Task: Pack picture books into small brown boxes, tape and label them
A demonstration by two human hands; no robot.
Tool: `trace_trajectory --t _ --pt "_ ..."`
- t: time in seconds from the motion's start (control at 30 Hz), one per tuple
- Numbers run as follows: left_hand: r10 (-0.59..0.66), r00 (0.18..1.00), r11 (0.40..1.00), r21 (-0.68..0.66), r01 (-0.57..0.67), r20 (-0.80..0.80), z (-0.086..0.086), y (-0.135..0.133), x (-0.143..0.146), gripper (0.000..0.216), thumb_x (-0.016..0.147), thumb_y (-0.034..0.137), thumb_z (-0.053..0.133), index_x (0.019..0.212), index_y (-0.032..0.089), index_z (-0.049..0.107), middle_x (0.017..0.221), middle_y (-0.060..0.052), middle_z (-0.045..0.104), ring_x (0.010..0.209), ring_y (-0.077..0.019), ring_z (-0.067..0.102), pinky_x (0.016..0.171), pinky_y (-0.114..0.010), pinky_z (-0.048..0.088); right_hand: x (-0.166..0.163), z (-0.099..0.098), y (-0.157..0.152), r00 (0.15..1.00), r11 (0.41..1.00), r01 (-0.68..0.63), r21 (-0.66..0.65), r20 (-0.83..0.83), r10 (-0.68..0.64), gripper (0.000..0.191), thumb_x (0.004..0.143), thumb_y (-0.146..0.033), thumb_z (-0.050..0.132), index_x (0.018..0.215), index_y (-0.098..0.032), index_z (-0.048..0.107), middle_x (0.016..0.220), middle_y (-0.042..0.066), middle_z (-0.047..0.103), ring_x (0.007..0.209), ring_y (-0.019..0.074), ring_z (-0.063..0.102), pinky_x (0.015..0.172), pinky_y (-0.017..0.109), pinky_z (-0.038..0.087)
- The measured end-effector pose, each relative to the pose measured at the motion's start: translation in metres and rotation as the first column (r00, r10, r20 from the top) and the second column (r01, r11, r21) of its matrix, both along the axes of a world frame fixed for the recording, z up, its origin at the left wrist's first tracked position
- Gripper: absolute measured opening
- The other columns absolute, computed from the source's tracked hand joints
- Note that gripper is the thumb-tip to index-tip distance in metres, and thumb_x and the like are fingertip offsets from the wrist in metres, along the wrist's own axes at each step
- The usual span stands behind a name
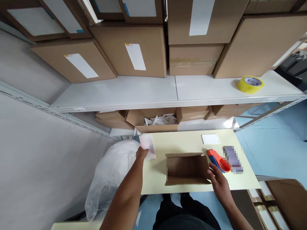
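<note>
My left hand (142,153) is closed on a small clear packet (148,146) with pale contents, held over the left end of a small cream table (182,140). My right hand (217,179) rests with fingers spread against the right wall of an open empty cardboard box (187,168) standing in the middle of the table. A red and blue tape dispenser (217,159) lies just right of the box, close to my right fingers.
A white card (210,139) and a blurred flat item (233,158) lie on the table's right side. A clear plastic bag (112,179) bulges at the left. A shelf (177,92) carries stacked cartons and a yellow tape roll (250,84). An open carton (160,123) of white pieces sits below.
</note>
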State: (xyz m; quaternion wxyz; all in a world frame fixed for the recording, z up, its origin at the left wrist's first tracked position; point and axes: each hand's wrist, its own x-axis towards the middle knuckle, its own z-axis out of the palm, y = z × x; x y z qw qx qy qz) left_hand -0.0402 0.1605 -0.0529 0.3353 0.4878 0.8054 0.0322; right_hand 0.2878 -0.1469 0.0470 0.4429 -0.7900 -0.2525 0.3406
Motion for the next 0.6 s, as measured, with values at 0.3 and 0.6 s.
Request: trace_trajectory --t 0.3,0.6 --pt "0.061 0.926 0.977 0.168 -0.131 0.373 0.041 -0.05 -0.005 0.031 0.079 0.023 0.071 0.108 0.016 0.065 0.106 -0.011 0.077 0.101 -0.0243 0.074 0.084 -0.033 0.058 -0.003 -0.007 0.001 0.998 0.997 -0.043 0.069 -0.04 0.046 0.06 0.085 -0.061 0.064 0.128 -0.019 0.064 0.118 0.014 0.074 0.107 0.0315 0.072 0.087 0.043 0.063" --pt "-0.475 0.747 0.818 0.546 0.18 0.465 0.171 -0.116 0.051 0.05 0.087 0.046 0.069 0.127 0.018 0.061 0.117 -0.011 0.075 0.105 -0.0264 0.072 0.087 -0.036 0.06 -0.006 -0.019 -0.006 0.997 0.989 -0.063 0.134 -0.03 0.068 0.059 0.085 -0.06 0.062 0.126 -0.017 0.064 0.119 0.016 0.074 0.106 0.0314 0.073 0.087 0.043 0.063"
